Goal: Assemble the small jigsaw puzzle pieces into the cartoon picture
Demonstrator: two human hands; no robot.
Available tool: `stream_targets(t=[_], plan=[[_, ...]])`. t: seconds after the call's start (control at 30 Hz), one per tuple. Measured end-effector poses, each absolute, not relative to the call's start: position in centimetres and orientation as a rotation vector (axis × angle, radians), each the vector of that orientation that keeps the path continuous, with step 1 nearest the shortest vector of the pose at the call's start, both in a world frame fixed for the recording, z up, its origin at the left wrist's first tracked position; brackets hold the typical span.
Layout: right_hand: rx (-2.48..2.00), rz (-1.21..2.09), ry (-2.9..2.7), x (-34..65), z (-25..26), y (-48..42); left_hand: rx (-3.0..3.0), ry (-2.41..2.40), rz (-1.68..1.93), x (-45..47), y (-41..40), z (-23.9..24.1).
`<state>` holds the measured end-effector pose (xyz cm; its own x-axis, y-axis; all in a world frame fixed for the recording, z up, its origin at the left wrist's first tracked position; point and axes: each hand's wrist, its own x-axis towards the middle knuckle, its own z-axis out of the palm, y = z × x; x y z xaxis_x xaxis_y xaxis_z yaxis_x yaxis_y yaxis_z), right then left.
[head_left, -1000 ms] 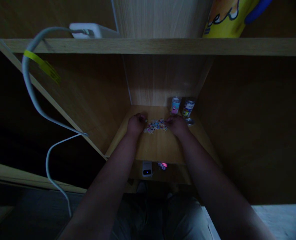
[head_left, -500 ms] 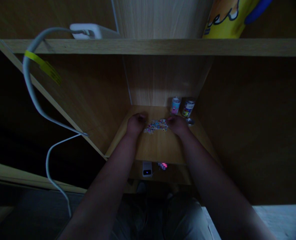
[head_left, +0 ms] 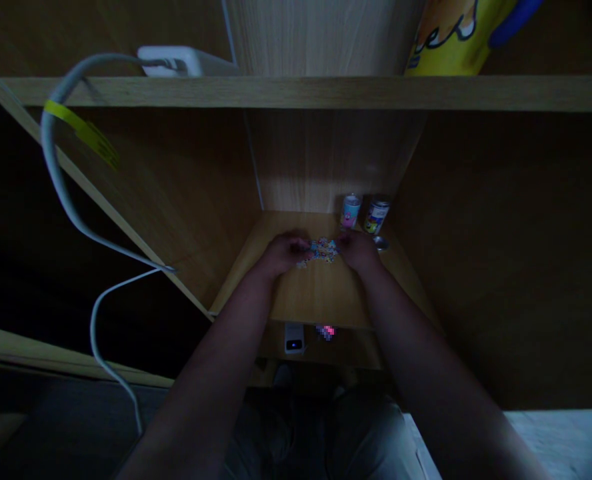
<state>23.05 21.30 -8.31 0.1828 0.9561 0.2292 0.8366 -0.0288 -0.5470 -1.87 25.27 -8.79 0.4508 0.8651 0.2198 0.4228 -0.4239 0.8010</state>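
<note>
A small heap of colourful pieces, which look like jigsaw puzzle pieces [head_left: 326, 249], lies on the wooden shelf board [head_left: 321, 293]. My left hand [head_left: 289, 252] covers the heap's left side, its fingers curled in among the pieces. At the right edge of the heap is my right hand [head_left: 355, 247], also with curled fingers touching the pieces. Dim light hides what either set of fingertips holds. Behind my right hand stand a blue and pink can [head_left: 351, 211] and a darker printed can [head_left: 377, 215]. A round metal lid [head_left: 381, 244] lies beside my right wrist.
Overhead runs an upper shelf [head_left: 296, 92] with a white charger [head_left: 191, 61] and a yellow mug [head_left: 446, 40]. The charger's white cable [head_left: 59, 180] hangs down on the left. A white device [head_left: 294, 338] sits on a lower level, beside a blurred pink item [head_left: 326, 331].
My left hand has moved right, onto the left part of the heap, and the visible heap is now narrower. My right hand has hardly moved.
</note>
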Motion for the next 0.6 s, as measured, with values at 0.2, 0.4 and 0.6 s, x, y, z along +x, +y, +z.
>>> stream_targets(t=[0.2,0.4,0.6], plan=[[-1.782,0.284,-1.749,22.5,-8.0,20.8,2.005,1.188,0.927,-2.1,25.7,-9.3],[-1.593,0.357,-1.912,21.8,-8.2,20.7,1.983,1.280,0.983,-2.2,25.8,-9.1],[-1.625,0.347,-1.932,22.3,-8.6,20.8,1.920,1.384,1.017,-1.9,25.3,-8.5]])
